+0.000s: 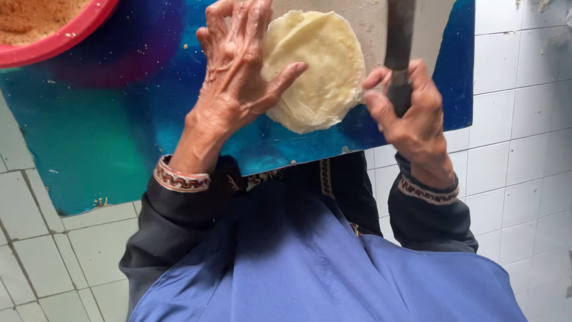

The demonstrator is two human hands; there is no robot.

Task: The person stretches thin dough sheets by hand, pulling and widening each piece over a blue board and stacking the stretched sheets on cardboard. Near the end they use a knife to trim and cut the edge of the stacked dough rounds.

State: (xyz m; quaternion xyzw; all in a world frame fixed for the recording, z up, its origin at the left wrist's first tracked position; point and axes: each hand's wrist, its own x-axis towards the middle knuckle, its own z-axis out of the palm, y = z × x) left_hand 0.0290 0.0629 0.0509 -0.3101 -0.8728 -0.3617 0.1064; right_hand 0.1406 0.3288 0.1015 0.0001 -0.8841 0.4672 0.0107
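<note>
A pale, round flat piece of dough (322, 71) lies on a light board (369, 24) that rests on a blue-green mat (107, 119). My left hand (238, 71) lies flat on the dough's left edge, fingers spread and thumb pressing on the dough. My right hand (408, 113) grips the lower end of a dark rolling pin (399, 36), which stands nearly upright along the dough's right side and runs out of the top of the view.
A red bowl (65, 36) of brownish crumbly filling sits at the top left on the mat. White floor tiles (512, 149) surround the mat. My dark sleeves and blue apron (310, 262) fill the lower view.
</note>
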